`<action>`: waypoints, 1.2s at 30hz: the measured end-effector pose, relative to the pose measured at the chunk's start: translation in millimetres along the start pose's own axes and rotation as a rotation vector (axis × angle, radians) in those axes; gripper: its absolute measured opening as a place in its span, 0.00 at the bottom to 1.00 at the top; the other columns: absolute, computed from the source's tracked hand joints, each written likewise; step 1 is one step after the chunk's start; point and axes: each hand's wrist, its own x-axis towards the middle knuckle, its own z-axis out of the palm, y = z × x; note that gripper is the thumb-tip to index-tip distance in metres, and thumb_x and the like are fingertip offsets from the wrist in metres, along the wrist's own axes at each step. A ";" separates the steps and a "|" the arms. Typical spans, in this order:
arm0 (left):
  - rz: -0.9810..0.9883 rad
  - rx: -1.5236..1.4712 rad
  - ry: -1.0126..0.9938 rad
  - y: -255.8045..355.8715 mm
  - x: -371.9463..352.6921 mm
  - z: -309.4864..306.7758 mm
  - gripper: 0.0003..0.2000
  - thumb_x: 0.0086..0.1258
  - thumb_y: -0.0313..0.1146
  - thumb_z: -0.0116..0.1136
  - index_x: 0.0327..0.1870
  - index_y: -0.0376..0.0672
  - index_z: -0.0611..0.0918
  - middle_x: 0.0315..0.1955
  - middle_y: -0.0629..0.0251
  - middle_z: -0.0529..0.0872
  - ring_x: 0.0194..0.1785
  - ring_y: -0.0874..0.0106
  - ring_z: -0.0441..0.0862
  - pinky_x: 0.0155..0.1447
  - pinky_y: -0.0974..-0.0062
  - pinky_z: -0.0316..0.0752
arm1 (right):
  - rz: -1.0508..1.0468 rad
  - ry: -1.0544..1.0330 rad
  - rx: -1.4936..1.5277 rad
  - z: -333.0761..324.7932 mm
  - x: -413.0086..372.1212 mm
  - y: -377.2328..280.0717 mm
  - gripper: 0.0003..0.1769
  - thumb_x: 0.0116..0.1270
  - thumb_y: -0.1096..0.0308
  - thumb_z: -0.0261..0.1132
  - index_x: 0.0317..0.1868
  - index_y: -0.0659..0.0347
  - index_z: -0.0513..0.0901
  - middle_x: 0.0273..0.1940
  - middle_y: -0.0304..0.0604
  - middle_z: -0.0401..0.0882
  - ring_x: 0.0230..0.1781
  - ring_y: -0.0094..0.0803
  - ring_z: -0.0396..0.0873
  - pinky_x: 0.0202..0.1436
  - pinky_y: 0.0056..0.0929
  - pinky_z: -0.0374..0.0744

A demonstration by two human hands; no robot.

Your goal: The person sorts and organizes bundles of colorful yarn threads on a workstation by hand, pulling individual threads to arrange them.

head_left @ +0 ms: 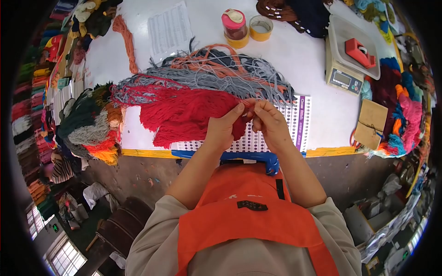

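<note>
A thick bundle of red yarn lies spread over the front of the white table, its loose strands trailing left. My left hand is closed around its right end, thumb on top. Close beside it, my right hand pinches fine red strands at that same end. Behind the red bundle sits a heap of grey yarn with orange yarn mixed through it. Beneath the hands and the red yarn is a white board with rows of holes and a purple printed strip.
A digital scale at right carries a tray with a red tape dispenser. A pink-lidded jar and tape roll stand at the back, near a printed sheet. Coloured yarn piles flank both sides. A brown card lies front right.
</note>
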 end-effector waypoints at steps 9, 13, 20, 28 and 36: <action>0.092 -0.101 -0.036 -5.6 5.2 -12.5 0.09 0.72 0.29 0.53 0.43 0.33 0.82 0.53 0.52 0.84 0.56 0.63 0.82 0.64 0.66 0.74 | 0.044 0.110 0.230 1.4 -1.6 -3.1 0.07 0.76 0.62 0.57 0.42 0.55 0.76 0.35 0.33 0.79 0.23 0.16 0.68 0.30 0.19 0.71; -0.042 -0.154 0.023 6.1 14.2 -18.4 0.11 0.72 0.32 0.46 0.40 0.36 0.80 0.63 0.50 0.78 0.62 0.62 0.78 0.68 0.61 0.70 | 0.283 -0.031 0.036 -9.1 -11.3 -4.8 0.07 0.72 0.62 0.62 0.43 0.54 0.79 0.28 0.26 0.68 0.21 0.14 0.62 0.30 0.20 0.72; 0.051 -0.195 0.275 102.2 3.3 -163.2 0.10 0.76 0.36 0.53 0.46 0.38 0.80 0.36 0.62 0.87 0.27 0.82 0.74 0.30 0.83 0.70 | -0.327 0.393 0.415 -292.9 -60.6 -35.2 0.08 0.71 0.66 0.60 0.44 0.61 0.81 0.48 0.44 0.82 0.53 0.34 0.78 0.61 0.38 0.76; -0.128 0.008 0.240 49.1 -3.3 -125.3 0.14 0.75 0.37 0.56 0.55 0.40 0.82 0.26 0.75 0.78 0.23 0.86 0.64 0.26 0.87 0.59 | -0.553 0.780 -0.603 -309.4 -70.8 -47.7 0.16 0.78 0.62 0.49 0.57 0.61 0.75 0.36 0.33 0.74 0.33 0.19 0.70 0.36 0.16 0.72; -0.278 0.854 0.398 -95.6 75.4 -68.8 0.12 0.65 0.37 0.65 0.32 0.35 0.86 0.25 0.62 0.86 0.22 0.73 0.83 0.25 0.76 0.71 | -0.187 0.165 -1.326 -106.8 54.5 76.7 0.08 0.73 0.61 0.59 0.47 0.52 0.76 0.31 0.50 0.84 0.33 0.54 0.83 0.35 0.47 0.79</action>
